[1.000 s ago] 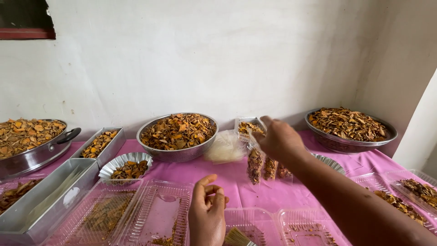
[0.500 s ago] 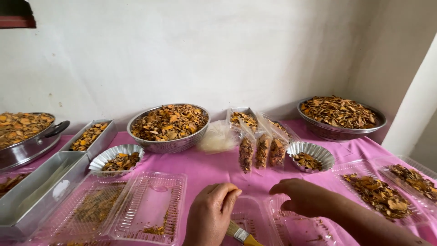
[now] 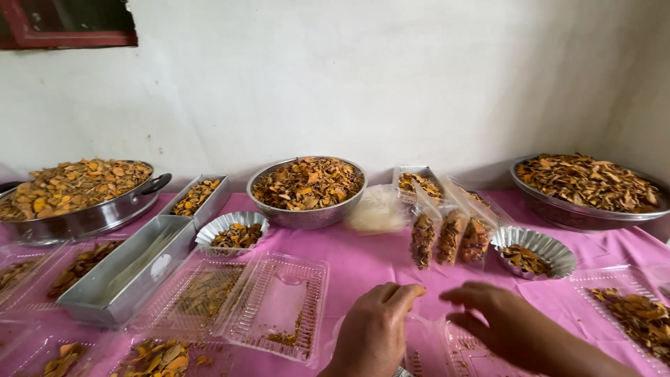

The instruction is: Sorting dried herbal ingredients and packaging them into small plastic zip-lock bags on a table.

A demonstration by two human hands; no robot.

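Right, both our hands sit low at the front edge over a clear plastic clamshell box [image 3: 447, 345] on the pink tablecloth [image 3: 370, 255]. Our left hand [image 3: 377, 328] has its fingers curled together and thumb pinched to them, touching the box's near part; we cannot tell if anything is between them. Our right hand [image 3: 513, 324] hovers flat just beside it, fingers loosely apart, holding nothing we can see. We judge the box light, thin and springy, easily cracked or crumpled, a bit slick; best held by the rim or hinge edge, not the middle. Just behind stand three filled clear pouches [image 3: 450, 234] of dried orange-brown chips. Left of the hands lies an open clamshell tray [image 3: 279, 304] with crumbs. Further back: a steel colander bowl [image 3: 307, 192] heaped with chips, a fluted tin cup [image 3: 534, 251], a wide steel pan [image 3: 77, 199], a rectangular tin [image 3: 129, 269].
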